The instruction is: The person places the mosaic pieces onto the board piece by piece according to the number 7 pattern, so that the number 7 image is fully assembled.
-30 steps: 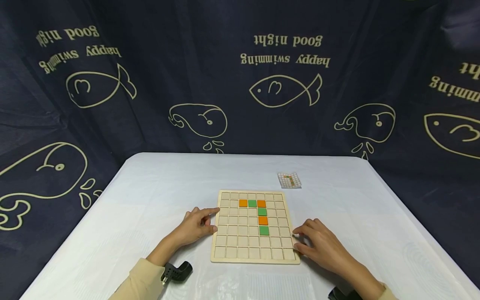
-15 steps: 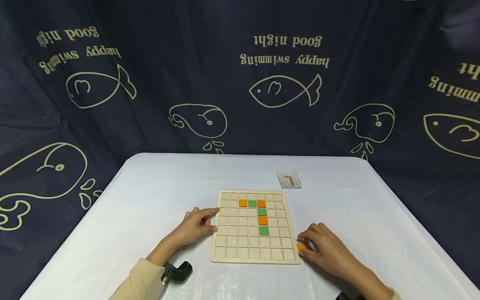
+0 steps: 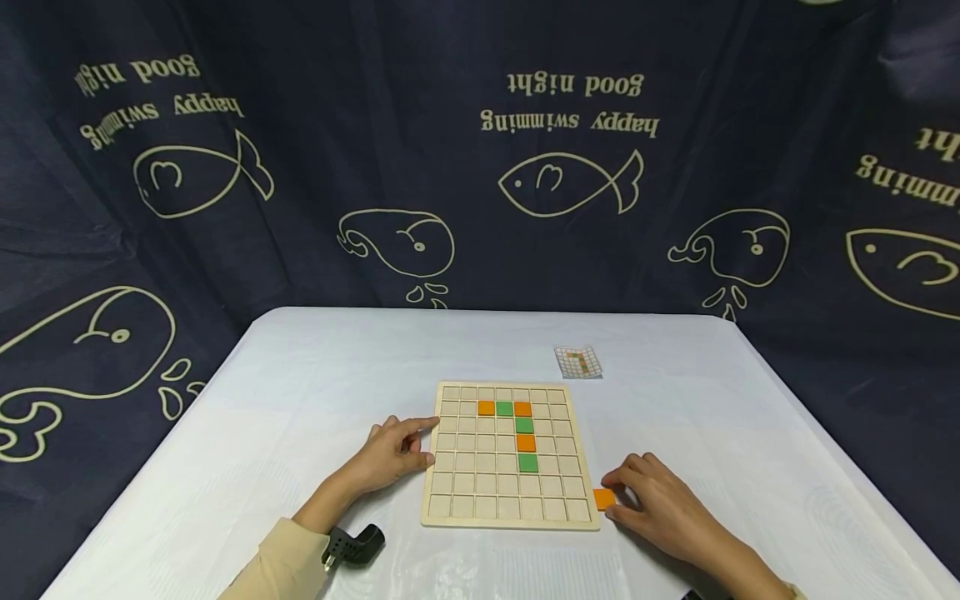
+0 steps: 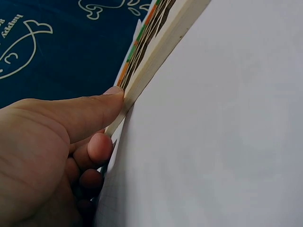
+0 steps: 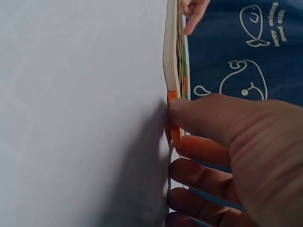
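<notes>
A wooden grid board lies on the table with a bent line of orange and green square tiles in its cells; one green tile ends the line. My left hand rests at the board's left edge, its extended index fingertip and thumb touching it. An orange tile lies beside the board's lower right edge. My right hand pinches its right end between thumb and index finger; in the right wrist view the thumb covers part of this orange tile.
A small card printed with a grid and coloured squares lies behind the board. White cloth covers the table. A dark curtain with fish drawings hangs behind. A black device is on the left wrist.
My right hand has moved slightly right, away from the board, and the orange tile, hidden at first, now shows beside the board's edge. The left hand and board have not moved.
</notes>
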Available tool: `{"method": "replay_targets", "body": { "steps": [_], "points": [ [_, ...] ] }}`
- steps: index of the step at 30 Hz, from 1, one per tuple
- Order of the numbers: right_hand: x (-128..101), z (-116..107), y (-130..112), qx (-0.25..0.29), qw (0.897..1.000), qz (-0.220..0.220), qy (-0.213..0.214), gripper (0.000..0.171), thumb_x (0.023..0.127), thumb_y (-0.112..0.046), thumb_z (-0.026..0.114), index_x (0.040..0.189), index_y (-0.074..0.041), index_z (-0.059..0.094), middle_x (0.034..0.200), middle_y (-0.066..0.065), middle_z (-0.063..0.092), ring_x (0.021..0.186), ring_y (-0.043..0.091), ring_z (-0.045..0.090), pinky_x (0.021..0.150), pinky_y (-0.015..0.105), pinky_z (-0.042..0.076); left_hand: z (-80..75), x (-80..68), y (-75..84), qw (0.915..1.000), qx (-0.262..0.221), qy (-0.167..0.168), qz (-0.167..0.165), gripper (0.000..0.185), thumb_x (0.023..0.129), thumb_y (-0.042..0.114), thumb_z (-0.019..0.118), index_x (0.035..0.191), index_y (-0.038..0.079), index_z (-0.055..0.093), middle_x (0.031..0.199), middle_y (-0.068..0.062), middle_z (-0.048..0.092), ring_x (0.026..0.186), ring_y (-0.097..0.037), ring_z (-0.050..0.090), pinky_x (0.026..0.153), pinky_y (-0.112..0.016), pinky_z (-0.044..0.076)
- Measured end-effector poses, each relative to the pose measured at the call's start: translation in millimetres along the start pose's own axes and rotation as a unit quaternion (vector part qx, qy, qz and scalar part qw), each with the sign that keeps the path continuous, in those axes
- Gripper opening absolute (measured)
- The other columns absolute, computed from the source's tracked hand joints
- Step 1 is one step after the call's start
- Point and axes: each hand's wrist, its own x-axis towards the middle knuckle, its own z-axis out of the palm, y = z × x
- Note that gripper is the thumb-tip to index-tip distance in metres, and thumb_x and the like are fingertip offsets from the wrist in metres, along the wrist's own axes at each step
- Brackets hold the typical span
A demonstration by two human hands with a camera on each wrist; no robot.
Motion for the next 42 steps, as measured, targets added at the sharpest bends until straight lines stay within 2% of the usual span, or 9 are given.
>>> {"method": "replay_targets", "body": {
  "steps": [18, 34, 42],
  "points": [
    [-0.2, -1.1, 0.4, 0.003, 1.000, 0.014, -0.023, 0.022, 0.070, -0.024, 0.079, 0.090, -0.024, 0.069, 0.085, -0.019, 0.051, 0.077, -0.002, 0.036, 0.066, 0.019, 0.037, -0.5, -0.4, 1.0, 1.0000, 0.003, -0.001, 0.004, 0.056, 0.080, 0.027, 0.072, 0.132, 0.016, 0.055, 0.070, 0.011, 0.050, 0.070, -0.008, 0.034, 0.073, -0.030, 0.019],
    [-1.4, 1.1, 2.3, 0.002, 1.000, -0.003, 0.003, 0.019, 0.071, -0.022, 0.078, 0.086, -0.024, 0.069, 0.084, -0.020, 0.051, 0.077, -0.003, 0.036, 0.066, 0.020, 0.037, -0.7, -1.0, 1.7, 1.0000, 0.003, 0.003, 0.004, 0.056, 0.080, 0.026, 0.072, 0.132, 0.015, 0.055, 0.071, 0.011, 0.050, 0.070, -0.007, 0.034, 0.072, -0.029, 0.020],
    [-1.0, 0.8, 2.2, 0.000, 1.000, 0.012, 0.000, 0.018, 0.072, -0.026, 0.079, 0.086, -0.026, 0.069, 0.084, -0.020, 0.052, 0.076, -0.004, 0.036, 0.065, 0.019, 0.038, -0.4, -0.8, 1.6, 1.0000, 0.000, 0.002, 0.006, 0.056, 0.080, 0.025, 0.073, 0.132, 0.014, 0.055, 0.071, 0.011, 0.050, 0.070, -0.008, 0.035, 0.073, -0.030, 0.019]
  ]
}}
